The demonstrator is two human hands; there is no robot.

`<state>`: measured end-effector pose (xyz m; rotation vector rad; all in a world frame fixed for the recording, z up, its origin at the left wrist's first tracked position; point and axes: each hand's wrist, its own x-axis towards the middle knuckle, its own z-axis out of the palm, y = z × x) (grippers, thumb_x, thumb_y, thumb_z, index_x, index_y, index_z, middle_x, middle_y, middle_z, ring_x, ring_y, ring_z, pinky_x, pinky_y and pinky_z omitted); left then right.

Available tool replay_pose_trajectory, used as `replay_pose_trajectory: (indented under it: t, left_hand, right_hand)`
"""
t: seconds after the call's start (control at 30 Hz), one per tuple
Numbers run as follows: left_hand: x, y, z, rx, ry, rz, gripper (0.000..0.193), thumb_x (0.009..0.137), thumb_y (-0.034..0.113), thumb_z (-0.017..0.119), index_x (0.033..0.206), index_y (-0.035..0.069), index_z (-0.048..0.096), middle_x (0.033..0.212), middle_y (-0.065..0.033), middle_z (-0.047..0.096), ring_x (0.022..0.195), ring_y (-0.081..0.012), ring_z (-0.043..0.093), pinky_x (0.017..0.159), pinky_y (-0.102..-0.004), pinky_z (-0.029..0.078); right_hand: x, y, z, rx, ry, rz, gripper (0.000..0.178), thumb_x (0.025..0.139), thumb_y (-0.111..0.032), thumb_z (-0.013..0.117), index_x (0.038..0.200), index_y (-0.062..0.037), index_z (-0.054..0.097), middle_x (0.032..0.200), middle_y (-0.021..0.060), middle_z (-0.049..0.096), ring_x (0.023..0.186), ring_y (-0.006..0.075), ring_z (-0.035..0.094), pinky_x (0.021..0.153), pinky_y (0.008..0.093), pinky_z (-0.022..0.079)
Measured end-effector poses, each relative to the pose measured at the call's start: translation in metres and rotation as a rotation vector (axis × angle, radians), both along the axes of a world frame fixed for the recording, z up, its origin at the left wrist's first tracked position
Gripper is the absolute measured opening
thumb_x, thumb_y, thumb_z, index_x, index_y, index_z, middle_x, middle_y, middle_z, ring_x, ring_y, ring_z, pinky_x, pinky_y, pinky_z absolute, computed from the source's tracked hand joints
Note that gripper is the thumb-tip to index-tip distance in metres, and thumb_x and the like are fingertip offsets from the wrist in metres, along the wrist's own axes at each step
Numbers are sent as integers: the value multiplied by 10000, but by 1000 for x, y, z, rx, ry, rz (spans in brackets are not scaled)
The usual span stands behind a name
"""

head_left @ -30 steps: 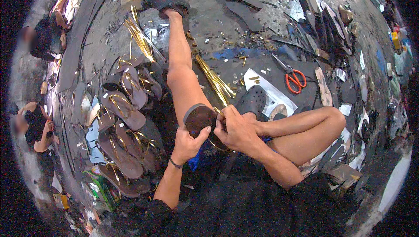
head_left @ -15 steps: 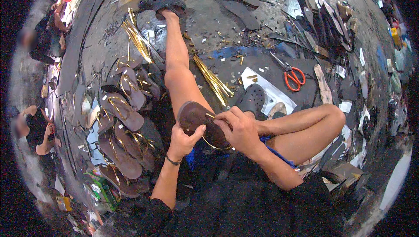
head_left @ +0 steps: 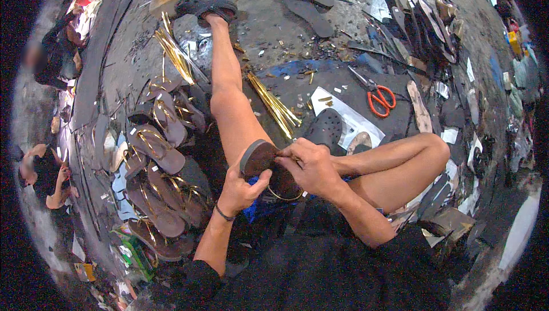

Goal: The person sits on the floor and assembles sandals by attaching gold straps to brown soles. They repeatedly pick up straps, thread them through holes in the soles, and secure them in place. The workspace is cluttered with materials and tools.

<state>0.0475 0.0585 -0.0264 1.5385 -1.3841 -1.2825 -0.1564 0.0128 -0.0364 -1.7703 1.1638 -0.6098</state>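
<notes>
A brown flip-flop (head_left: pixel 260 160) is held over my lap, tilted so that its sole edge shows. My left hand (head_left: pixel 241 189) is closed around its side, with the thumb pressed on the sole. My right hand (head_left: pixel 313 167) pinches at the middle of the sole; its fingertips hide the strap end that showed there earlier. Below the sole, a thin gold strap (head_left: pixel 285 198) hangs in a curve. Finished-looking brown flip-flops with gold straps (head_left: pixel 166 151) lie piled to my left.
Scissors with orange handles (head_left: pixel 380 99) lie ahead on the right, near a white sheet (head_left: pixel 349 119). Bundles of gold strips (head_left: pixel 273 105) rest beside my leg. Bare dark soles (head_left: pixel 309 13) lie farther off. Two other people sit at the far left.
The flip-flop has turned, showing more of its edge. My right fingertips now cover the gold strap end that stuck out of the sole. The whole view has shifted slightly.
</notes>
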Motion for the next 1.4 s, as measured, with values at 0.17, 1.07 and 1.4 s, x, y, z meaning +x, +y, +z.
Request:
replay_pose_trajectory:
  t: [0.17, 1.07, 1.4]
  left_hand:
    - [1, 3, 4, -18, 37, -74, 295, 836, 48, 716, 1126, 11, 677, 1047, -84, 720, 958, -180, 678, 888, -333, 525]
    - [-35, -38, 11, -156, 453, 445, 343, 961, 80, 552, 1280, -36, 502, 1162, -78, 626, 1039, -147, 585, 935, -303, 467]
    - [16, -19, 42, -455, -321, 658, 647, 939, 164, 597, 1488, -33, 318, 1487, -170, 416, 1379, -281, 371, 1165, -413, 255]
  right_hand:
    - [-2, -4, -6, 314, -84, -77, 352, 875, -350, 734, 1085, -92, 617, 999, 82, 744, 916, 255, 726, 801, 394, 552]
    - [-6, -34, -47, 966, -860, 22, 298, 948, -142, 655, 1231, -60, 611, 961, 12, 679, 834, 130, 636, 783, 285, 514]
    - [53, -74, -21, 505, -547, 424, 316, 1001, -236, 600, 1201, 9, 607, 1015, 61, 669, 843, 148, 620, 729, 340, 534]
